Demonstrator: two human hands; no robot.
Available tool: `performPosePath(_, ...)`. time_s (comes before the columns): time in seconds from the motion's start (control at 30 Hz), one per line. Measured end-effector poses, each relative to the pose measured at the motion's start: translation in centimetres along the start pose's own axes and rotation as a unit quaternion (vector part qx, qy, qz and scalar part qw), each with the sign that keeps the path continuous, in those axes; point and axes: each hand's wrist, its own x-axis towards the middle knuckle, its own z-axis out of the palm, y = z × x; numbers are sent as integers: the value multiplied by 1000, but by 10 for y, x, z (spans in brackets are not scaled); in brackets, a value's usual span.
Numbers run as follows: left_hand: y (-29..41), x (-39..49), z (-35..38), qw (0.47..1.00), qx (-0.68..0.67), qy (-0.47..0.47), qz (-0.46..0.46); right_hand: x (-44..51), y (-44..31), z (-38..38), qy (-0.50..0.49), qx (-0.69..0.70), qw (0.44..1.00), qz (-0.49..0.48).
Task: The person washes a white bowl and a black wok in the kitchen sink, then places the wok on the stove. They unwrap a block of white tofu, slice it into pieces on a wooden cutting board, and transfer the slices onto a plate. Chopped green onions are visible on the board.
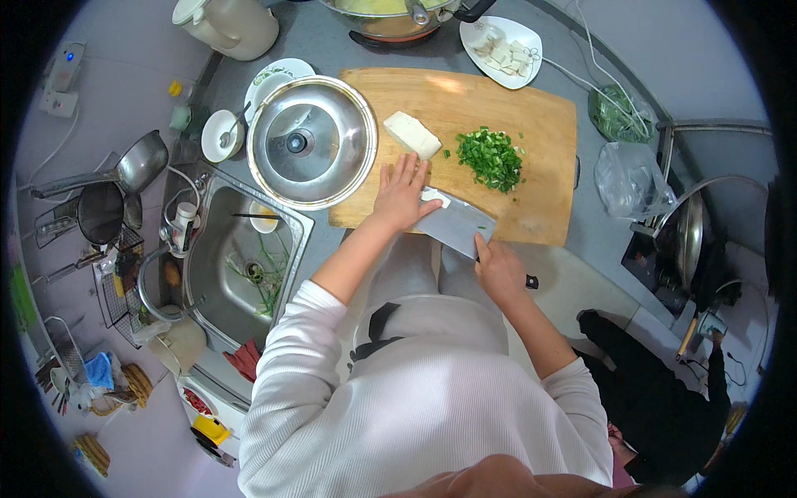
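My right hand (499, 269) grips the black handle of a cleaver (459, 225), whose broad blade lies flat over the near edge of a wooden cutting board (542, 211). A small white slice (436, 198) rests on the blade. My left hand (401, 194) is spread, with its thumb by that slice and its fingertips touching or just beside a white block of tofu (413, 135); whether it grips anything is hidden. Chopped green onion (489, 159) lies in a heap to the right of the block. A white plate (529, 38) behind the board holds cut white pieces.
A glass pot lid (312, 142) overlaps the board's left side. A small bowl (222, 136) with a spoon stands beyond it. The steel sink (218, 261) holds green scraps. A pan (398, 26) stands at the back. Another person in dark clothes (654, 380) is at the lower right.
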Motion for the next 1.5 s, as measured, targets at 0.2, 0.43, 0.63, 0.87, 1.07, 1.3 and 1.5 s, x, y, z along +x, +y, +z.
performPosePath(0.2, 15, -7, -6, 999, -11, 25, -32, -11, 5, 0, 2, -10, 1000, -18)
performPosePath(0.43, 23, -3, 4, 994, 4, 105, -37, -4, 1, 14, 26, -25, 999, -37)
performPosePath(0.63, -12, 16, 13, 989, 22, 129, -72, -9, 4, -5, 5, -22, 999, -39)
performPosePath(0.87, -34, 13, 26, 975, -65, 206, -54, -37, 16, -28, -35, 79, 995, 40)
performPosePath(1.07, -25, -7, 43, 950, -198, 240, 6, -52, 25, 22, -19, 450, 856, 253)
performPosePath(1.3, -12, -16, 59, 964, -149, 218, 12, -50, 21, 66, -18, 611, 721, 325)
performPosePath(1.5, -6, -16, 61, 963, -130, 234, 36, -32, 8, 98, -70, 714, 631, 294)
